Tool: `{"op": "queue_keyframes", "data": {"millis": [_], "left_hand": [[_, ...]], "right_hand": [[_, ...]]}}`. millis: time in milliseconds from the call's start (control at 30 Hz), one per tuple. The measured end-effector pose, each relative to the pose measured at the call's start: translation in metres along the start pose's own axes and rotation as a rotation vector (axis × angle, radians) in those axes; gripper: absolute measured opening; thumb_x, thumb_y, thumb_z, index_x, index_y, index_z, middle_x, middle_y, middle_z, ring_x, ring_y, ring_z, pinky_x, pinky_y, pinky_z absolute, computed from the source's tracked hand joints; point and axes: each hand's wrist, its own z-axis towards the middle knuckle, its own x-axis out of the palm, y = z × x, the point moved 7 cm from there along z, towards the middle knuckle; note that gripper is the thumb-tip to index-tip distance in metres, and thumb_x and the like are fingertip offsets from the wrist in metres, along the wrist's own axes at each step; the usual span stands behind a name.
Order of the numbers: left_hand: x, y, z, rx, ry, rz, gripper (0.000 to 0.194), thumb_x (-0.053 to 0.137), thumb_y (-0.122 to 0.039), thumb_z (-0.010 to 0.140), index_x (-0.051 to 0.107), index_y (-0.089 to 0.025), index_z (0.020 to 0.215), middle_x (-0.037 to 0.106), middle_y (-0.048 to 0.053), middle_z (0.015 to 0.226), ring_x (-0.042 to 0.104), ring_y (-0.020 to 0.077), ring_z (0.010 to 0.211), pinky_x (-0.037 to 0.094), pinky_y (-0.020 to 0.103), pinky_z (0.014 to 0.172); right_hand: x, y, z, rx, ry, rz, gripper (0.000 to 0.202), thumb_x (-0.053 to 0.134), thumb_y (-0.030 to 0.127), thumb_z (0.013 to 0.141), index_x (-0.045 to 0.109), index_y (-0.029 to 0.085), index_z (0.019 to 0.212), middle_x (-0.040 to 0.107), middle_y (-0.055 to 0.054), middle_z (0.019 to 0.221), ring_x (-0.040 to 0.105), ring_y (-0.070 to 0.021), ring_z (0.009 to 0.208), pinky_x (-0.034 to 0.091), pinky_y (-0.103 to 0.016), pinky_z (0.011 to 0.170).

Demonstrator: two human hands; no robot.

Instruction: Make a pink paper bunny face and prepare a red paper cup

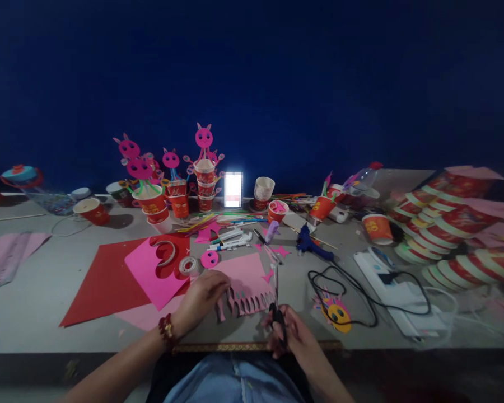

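My right hand [292,330] grips black-handled scissors [279,322], whose blades point away from me at the right edge of a light pink paper sheet [246,271]. Along the sheet's near edge runs a row of leaf-shaped cuts. My left hand [205,294], with a red bead bracelet [167,331] at its wrist, has its fingers closed at the left edge of this sheet; the fingertips are partly hidden. A narrow pink strip [221,309] lies just under them. A round pink face cutout [209,258] and a tape roll [189,265] sit beyond my left hand.
Red paper [96,280] and bright pink paper [151,274] lie left. Markers [231,240] are behind the sheet. To the right are a blue glue gun [308,240], black cable [373,302] and white power strip [399,302]. Decorated paper cups [205,184] and stacked cups [457,240] stand around.
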Motion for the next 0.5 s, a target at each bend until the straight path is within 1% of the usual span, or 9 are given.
{"op": "queue_keyframes", "data": {"millis": [67, 133, 200, 267, 367, 433, 500], "left_hand": [[-0.003, 0.006, 0.003, -0.111, -0.078, -0.166, 0.027, 0.054, -0.039, 0.097, 0.071, -0.019, 0.094, 0.072, 0.006, 0.091, 0.065, 0.0201, 0.085, 0.051, 0.031, 0.077], [-0.002, 0.010, 0.006, -0.164, -0.108, -0.257, 0.033, 0.053, -0.045, 0.097, 0.071, -0.018, 0.096, 0.073, 0.005, 0.088, 0.065, 0.0185, 0.077, 0.051, 0.028, 0.069], [-0.001, 0.009, 0.008, -0.158, -0.121, -0.282, 0.038, 0.050, -0.048, 0.098, 0.070, -0.017, 0.098, 0.074, 0.007, 0.091, 0.066, 0.0186, 0.078, 0.051, 0.028, 0.068], [0.000, 0.007, 0.007, -0.136, -0.112, -0.298, 0.038, 0.050, -0.048, 0.098, 0.071, -0.017, 0.097, 0.074, 0.007, 0.092, 0.066, 0.0194, 0.081, 0.052, 0.028, 0.072], [0.005, -0.004, 0.000, -0.047, -0.030, -0.255, 0.032, 0.051, -0.043, 0.099, 0.071, -0.018, 0.097, 0.073, 0.007, 0.092, 0.066, 0.0190, 0.083, 0.051, 0.029, 0.075], [0.011, -0.015, -0.006, 0.047, 0.052, -0.187, 0.028, 0.050, -0.038, 0.100, 0.070, -0.019, 0.097, 0.072, 0.007, 0.099, 0.066, 0.0191, 0.090, 0.051, 0.030, 0.082], [0.018, -0.024, -0.014, 0.144, 0.146, -0.108, 0.026, 0.048, -0.034, 0.102, 0.070, -0.021, 0.099, 0.072, 0.008, 0.106, 0.065, 0.0199, 0.099, 0.050, 0.031, 0.090]], "right_hand": [[-0.001, -0.002, 0.003, -0.036, -0.057, -0.018, 0.049, 0.069, 0.066, 0.079, 0.053, 0.026, 0.102, 0.067, -0.005, 0.100, 0.070, -0.0212, 0.073, 0.058, -0.031, 0.056], [-0.007, 0.001, 0.007, -0.125, -0.151, -0.049, 0.053, 0.072, 0.065, 0.077, 0.051, 0.027, 0.108, 0.067, -0.008, 0.106, 0.071, -0.0244, 0.080, 0.060, -0.033, 0.061], [-0.014, 0.007, 0.011, -0.218, -0.250, -0.042, 0.056, 0.076, 0.063, 0.074, 0.048, 0.028, 0.109, 0.066, -0.010, 0.113, 0.071, -0.0274, 0.087, 0.062, -0.036, 0.064], [-0.020, 0.014, 0.014, -0.261, -0.312, 0.037, 0.056, 0.076, 0.062, 0.074, 0.048, 0.028, 0.109, 0.063, -0.012, 0.121, 0.071, -0.0306, 0.096, 0.063, -0.040, 0.069], [-0.025, 0.028, 0.019, -0.269, -0.335, 0.159, 0.049, 0.073, 0.062, 0.077, 0.051, 0.028, 0.106, 0.060, -0.010, 0.127, 0.069, -0.0332, 0.106, 0.063, -0.045, 0.078], [-0.029, 0.040, 0.021, -0.279, -0.353, 0.189, 0.051, 0.072, 0.065, 0.075, 0.053, 0.028, 0.104, 0.063, -0.009, 0.122, 0.069, -0.0340, 0.106, 0.063, -0.045, 0.077], [-0.030, 0.047, 0.025, -0.255, -0.333, 0.200, 0.052, 0.070, 0.068, 0.074, 0.054, 0.027, 0.101, 0.065, -0.008, 0.118, 0.071, -0.0332, 0.102, 0.063, -0.045, 0.073]]}}
